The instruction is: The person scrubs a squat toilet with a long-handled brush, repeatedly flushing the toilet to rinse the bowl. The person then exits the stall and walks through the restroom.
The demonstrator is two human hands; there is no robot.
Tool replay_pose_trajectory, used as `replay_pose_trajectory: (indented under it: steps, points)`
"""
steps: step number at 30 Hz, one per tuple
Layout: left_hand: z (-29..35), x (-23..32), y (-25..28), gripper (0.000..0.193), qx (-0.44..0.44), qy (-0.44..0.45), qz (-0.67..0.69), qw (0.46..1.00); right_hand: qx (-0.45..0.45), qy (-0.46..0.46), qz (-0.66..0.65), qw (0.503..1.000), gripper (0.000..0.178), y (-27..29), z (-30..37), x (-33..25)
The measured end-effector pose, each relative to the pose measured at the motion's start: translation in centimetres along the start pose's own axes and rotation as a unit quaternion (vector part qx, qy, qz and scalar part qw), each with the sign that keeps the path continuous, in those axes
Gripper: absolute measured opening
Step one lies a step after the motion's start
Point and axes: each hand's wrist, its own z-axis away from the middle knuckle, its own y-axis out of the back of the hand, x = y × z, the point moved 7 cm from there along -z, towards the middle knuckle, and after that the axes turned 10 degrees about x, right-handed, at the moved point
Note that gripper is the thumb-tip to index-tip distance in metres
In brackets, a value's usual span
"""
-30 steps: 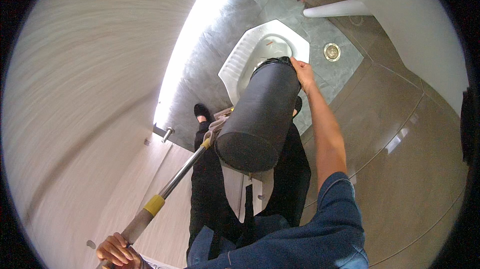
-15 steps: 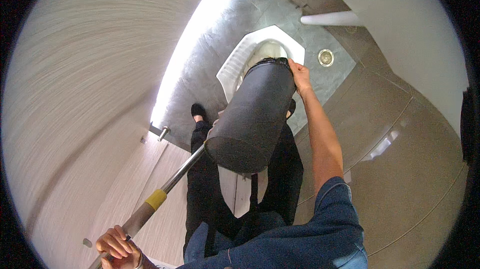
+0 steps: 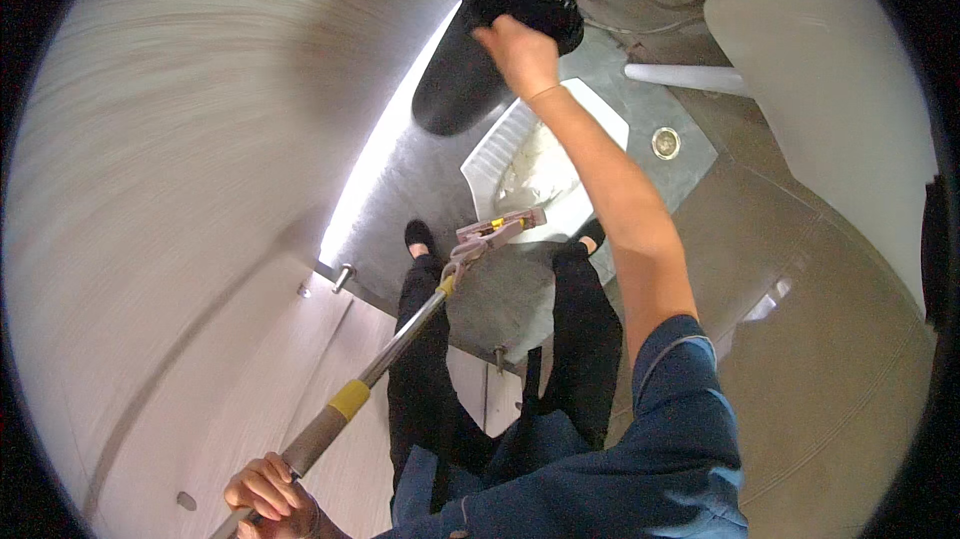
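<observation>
My left hand (image 3: 268, 497) is wrapped round the handle of a mop (image 3: 403, 341), low at the left. The mop has a metal pole with yellow bands, and its pinkish head stands over the near end of a white squat toilet (image 3: 478, 161). Stretched out ahead, my right hand (image 3: 524, 59) is closed at the rim of a black trash bin (image 3: 452, 89). A crinkled black liner covers the bin's mouth. The bin tilts beside the far left side of the toilet, by the left wall; whether its base touches the floor I cannot tell.
A round floor drain (image 3: 666, 144) lies right of the toilet. Pale partition panels (image 3: 180, 189) rise at the left. At the right are a large white fixture (image 3: 810, 59) and a white pipe (image 3: 685, 78). A metal peg (image 3: 344, 277) sticks out by the left partition.
My right hand has carried the trash bin forward and left, from above my legs to the far left wall. The mop head and toilet now show. My left hand keeps its hold on the mop.
</observation>
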Motion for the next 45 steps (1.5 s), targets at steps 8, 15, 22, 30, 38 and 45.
replay_pose_trajectory:
  steps: [8, 15, 22, 30, 38, 45]
  points:
    - [-0.7, -1.2, 1.2, 0.033, 0.012, -0.002, 0.005, 1.0, -0.086, 0.19, 0.105, 0.972, 0.006, -10.9, 7.9, 0.5]
    - [-1.5, -1.2, 1.8, 0.027, 0.001, -0.02, -0.002, 1.0, -0.076, 0.088, 0.208, 0.971, 0.018, -11.2, 5.6, 4.4]
    - [-1.5, 0.0, 2.1, 0.03, -0.063, 0.01, 0.027, 0.998, -0.306, -0.191, -0.114, 0.926, 0.025, -2.6, 20.1, -1.9]
    - [1.3, 4.0, 1.6, 0.027, -0.08, 0.018, 0.053, 0.995, -0.151, -0.745, -0.644, 0.084, 0.049, 11.1, 32.9, -27.9]
    - [15.1, 0.3, 7.3, 0.052, -0.104, 0.326, -0.281, 0.897, 0.133, -0.779, -0.582, 0.192, 0.022, 12.3, 34.7, -24.9]
    - [17.9, 5.8, -4.4, 0.048, -0.301, -0.234, -0.712, 0.59, 0.06, -0.718, -0.631, 0.285, 0.02, 15.8, 36.4, -18.8]
